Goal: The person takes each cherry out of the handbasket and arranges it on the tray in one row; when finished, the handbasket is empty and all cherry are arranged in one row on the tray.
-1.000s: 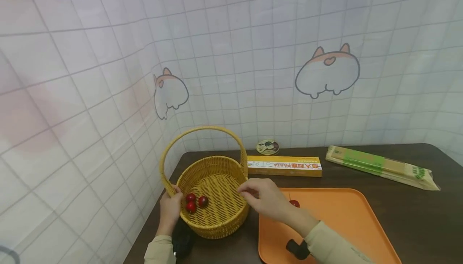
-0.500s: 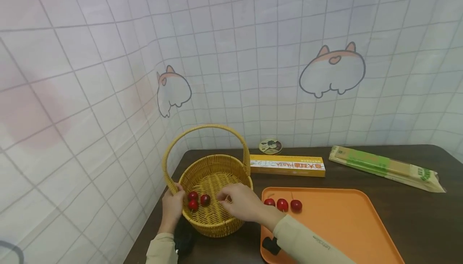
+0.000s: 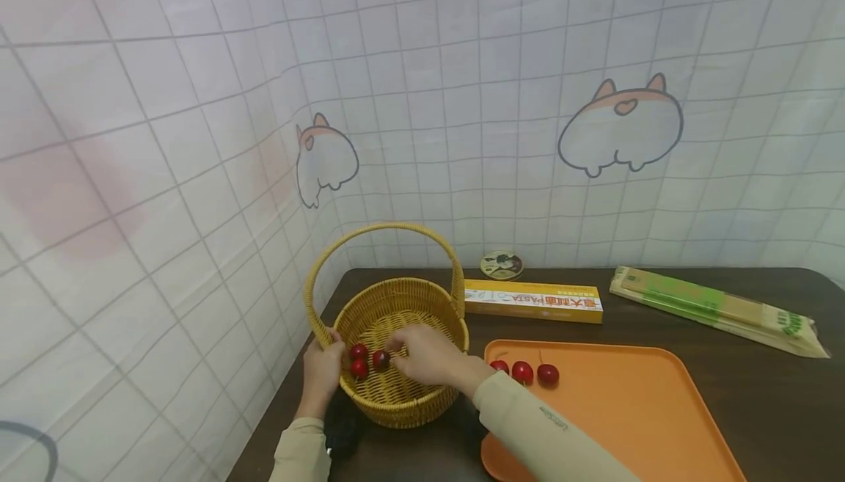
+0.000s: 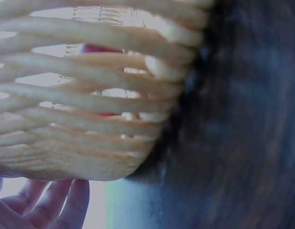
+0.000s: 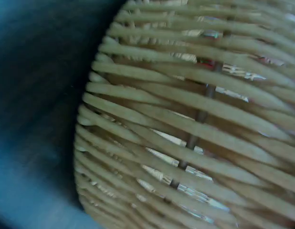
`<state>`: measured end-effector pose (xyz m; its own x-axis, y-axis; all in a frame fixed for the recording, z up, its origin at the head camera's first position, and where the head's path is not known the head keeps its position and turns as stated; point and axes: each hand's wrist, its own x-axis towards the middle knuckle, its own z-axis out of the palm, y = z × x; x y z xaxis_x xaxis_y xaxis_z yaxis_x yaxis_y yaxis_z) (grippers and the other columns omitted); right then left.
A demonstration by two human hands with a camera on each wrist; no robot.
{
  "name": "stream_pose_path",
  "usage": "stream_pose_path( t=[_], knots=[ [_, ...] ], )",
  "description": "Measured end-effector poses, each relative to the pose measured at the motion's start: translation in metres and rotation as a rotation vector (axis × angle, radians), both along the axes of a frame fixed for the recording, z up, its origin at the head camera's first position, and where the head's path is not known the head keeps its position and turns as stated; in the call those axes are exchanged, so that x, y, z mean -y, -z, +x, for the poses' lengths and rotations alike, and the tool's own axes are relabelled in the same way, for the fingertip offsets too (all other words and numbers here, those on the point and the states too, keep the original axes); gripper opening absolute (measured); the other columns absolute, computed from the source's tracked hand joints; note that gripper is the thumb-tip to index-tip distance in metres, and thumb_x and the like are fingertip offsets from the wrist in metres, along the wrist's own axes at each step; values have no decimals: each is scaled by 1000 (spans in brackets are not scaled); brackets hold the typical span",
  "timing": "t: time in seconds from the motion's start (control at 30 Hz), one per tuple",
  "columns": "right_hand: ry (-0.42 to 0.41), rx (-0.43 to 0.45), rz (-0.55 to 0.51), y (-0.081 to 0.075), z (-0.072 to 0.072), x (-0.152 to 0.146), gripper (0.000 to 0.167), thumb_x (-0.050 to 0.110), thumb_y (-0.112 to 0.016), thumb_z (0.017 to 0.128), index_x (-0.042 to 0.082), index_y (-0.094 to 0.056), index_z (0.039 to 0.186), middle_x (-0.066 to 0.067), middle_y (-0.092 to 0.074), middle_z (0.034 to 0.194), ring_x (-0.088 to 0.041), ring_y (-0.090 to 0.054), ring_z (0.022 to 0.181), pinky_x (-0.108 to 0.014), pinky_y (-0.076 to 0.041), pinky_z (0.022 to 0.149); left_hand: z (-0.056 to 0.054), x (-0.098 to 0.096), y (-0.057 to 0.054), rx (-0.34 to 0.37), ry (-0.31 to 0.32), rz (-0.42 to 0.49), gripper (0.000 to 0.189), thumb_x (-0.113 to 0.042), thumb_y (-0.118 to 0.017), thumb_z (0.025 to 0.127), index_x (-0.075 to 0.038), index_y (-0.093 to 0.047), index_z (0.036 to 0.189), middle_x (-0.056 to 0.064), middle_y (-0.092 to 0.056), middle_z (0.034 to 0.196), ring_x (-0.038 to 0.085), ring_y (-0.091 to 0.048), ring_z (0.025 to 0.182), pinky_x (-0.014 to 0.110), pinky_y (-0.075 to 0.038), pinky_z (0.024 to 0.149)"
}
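A yellow woven basket (image 3: 422, 298) with an arched handle stands at the table's left end. It holds three red cherries (image 3: 359, 361). My left hand (image 3: 325, 364) grips the basket's left rim by the handle's foot. My right hand (image 3: 416, 353) reaches over the near rim into the basket, its curled fingertips (image 3: 394, 346) right beside the rightmost cherry (image 3: 381, 359). A pinch does not show. Three more cherries (image 3: 522, 373) lie in a row on an orange tray (image 3: 627, 409). Both wrist views show only the basket's weave (image 4: 90, 95) (image 5: 195, 124) close up.
A yellow pasta box (image 3: 533, 301) lies behind the tray, with a small round tin (image 3: 502, 264) by the wall. A long green-labelled noodle pack (image 3: 719, 309) lies at the back right. The tiled curtain wall closes in the left and back. The dark table (image 3: 759, 364) extends right.
My right hand has moved left from over the tray's edge into the basket, up to the cherries. The left hand has kept its hold on the rim.
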<state>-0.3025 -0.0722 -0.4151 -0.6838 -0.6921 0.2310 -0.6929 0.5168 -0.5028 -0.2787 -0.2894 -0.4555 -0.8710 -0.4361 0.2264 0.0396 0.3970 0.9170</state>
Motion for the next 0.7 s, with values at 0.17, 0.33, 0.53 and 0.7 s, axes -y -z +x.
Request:
stream_pose_path(
  t=[0.17,0.33,0.53,0.7],
  knots=[
    [5,-14,38,0,-7,10,29,19,-66,91,19,-68,120,5,-66,119,-17,-59,115,-35,-49,91,-1,1,1,-3,-11,-7,6,-7,-49,84,-8,-53,87,3,-45,71,18,-43,60,30,-37,52],
    [-3,-42,73,5,-11,18,32,18,-68,89,20,-69,121,5,-67,120,-15,-60,114,-34,-49,90,0,1,0,-7,-14,-5,6,-7,-50,83,-7,-54,87,3,-45,70,18,-43,59,30,-37,52],
    [-86,-54,166,9,-11,21,38,22,-70,88,18,-66,125,5,-67,116,-12,-61,108,-32,-49,89,1,-1,-1,-2,-2,-10,7,-6,-48,84,-7,-53,88,2,-44,69,16,-42,57,29,-36,50],
    [-89,-53,204,11,-12,21,42,20,-71,87,22,-64,129,3,-63,126,-17,-57,118,-35,-47,95,1,-1,-1,1,1,-16,6,-7,-47,86,-7,-52,88,2,-43,70,15,-41,57,28,-36,49]
  ],
)
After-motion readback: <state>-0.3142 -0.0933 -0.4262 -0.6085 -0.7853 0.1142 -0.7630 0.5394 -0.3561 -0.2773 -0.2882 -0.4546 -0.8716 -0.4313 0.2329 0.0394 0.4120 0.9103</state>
